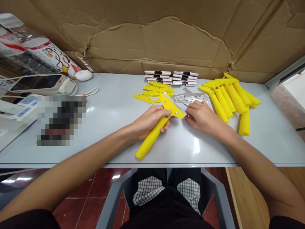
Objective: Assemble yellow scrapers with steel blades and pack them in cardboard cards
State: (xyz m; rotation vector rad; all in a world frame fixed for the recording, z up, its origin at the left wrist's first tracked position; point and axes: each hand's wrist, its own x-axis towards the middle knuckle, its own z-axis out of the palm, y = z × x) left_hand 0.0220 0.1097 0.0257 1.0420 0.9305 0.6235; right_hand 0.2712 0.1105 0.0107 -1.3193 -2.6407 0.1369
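"Picture a clock centred on the head of that yellow scraper (154, 133), twelve toward the cardboard (181, 44). What bothers you?"

"The thin bright strip along the head, on the one-to-two o'clock side. I take it for a blade. The left hand (149, 119) is wrapped round the neck, thumb on top, so a loosened grip could let the head twist toward the right hand (200, 116) at three."

"Is that one pinching anything?"

"Its fingers are bent close by the head's near corner, but I can't tell whether they grip something or even touch it."

"Anything else?"

"The loose metal strips (188, 97) at two o'clock, just beyond those fingers. They lie crisscrossed, so a careless knuckle could get nicked or scatter them. And the shiny bits half hidden under the head, too small for me to name, might roll off if knocked."

"How does the scraper look, then?"

"Bright, even yellow. It's held just above the desk (114, 127), I'd judge, its round handle slanting down to seven o'clock, with a small hole near the butt. The head is a flat wedge: a dark hole toward its eleven o'clock end, a silvery fastener toward four. It's the same yellow as the handles (220, 101) clustered near three, past the right hand."
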